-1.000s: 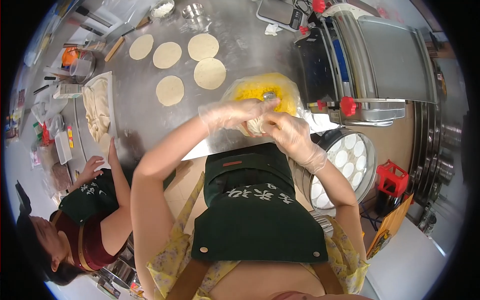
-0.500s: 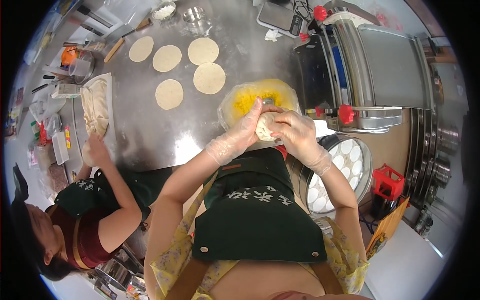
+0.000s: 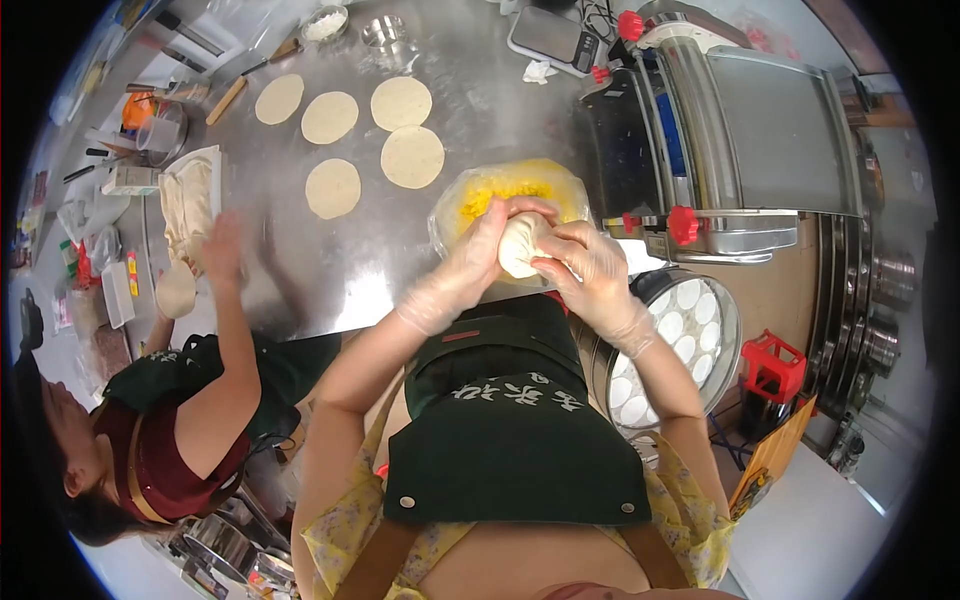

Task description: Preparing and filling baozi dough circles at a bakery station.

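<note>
Between my gloved hands sits a pale, pleated bun [image 3: 521,246], its dough gathered in folds. My left hand [image 3: 478,252] cups it from the left, thumb and fingers curled round it. On the other side my right hand [image 3: 590,265] pinches the dough's edge with thumb and fingers. Both hands wear clear plastic gloves. Just beyond them rests a plastic-lined bowl of yellow filling [image 3: 478,207], partly hidden by my hands. Several flat dough rounds [image 3: 412,157] lie on the steel table farther left.
A dough-rolling machine [image 3: 700,130] stands at the right, with a scale [image 3: 540,40] behind. Beside my right forearm is a round steamer [image 3: 730,330] with white paper rounds. A co-worker at the left holds a dough round [image 3: 176,290] near a cloth-covered tray [image 3: 190,200].
My hands and the bun have shifted slightly left, and more of the pleated top shows. The co-worker's raised hand has moved away from their dough round, which now hangs in view.
</note>
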`<control>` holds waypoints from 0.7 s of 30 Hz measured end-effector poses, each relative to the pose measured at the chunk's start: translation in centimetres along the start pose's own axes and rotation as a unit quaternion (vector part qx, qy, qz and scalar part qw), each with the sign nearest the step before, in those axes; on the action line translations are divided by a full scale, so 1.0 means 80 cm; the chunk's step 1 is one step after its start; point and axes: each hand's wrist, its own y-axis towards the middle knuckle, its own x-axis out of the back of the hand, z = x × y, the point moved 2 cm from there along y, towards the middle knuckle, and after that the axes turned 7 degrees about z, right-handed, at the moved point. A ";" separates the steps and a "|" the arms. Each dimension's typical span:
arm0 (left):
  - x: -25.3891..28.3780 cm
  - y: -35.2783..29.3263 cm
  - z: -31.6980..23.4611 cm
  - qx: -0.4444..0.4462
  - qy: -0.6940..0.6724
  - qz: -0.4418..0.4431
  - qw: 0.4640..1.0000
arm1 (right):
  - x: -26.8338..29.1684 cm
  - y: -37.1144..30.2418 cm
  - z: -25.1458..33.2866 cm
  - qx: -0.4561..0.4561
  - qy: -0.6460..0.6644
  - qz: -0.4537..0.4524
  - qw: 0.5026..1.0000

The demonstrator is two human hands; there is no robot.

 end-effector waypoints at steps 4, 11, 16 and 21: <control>-0.006 0.004 -0.011 0.172 -0.089 0.049 0.980 | 0.017 0.005 -0.005 0.082 -0.001 0.072 0.994; -0.034 -0.007 0.032 -0.204 0.138 -0.137 0.959 | -0.028 -0.025 -0.003 -0.155 0.107 -0.105 0.976; -0.023 -0.032 0.033 -0.231 0.149 -0.181 0.944 | -0.043 -0.027 0.012 -0.105 0.073 -0.121 0.984; 0.033 -0.095 0.090 0.069 -0.124 -0.036 0.989 | -0.085 -0.077 0.015 0.081 -0.015 0.021 0.996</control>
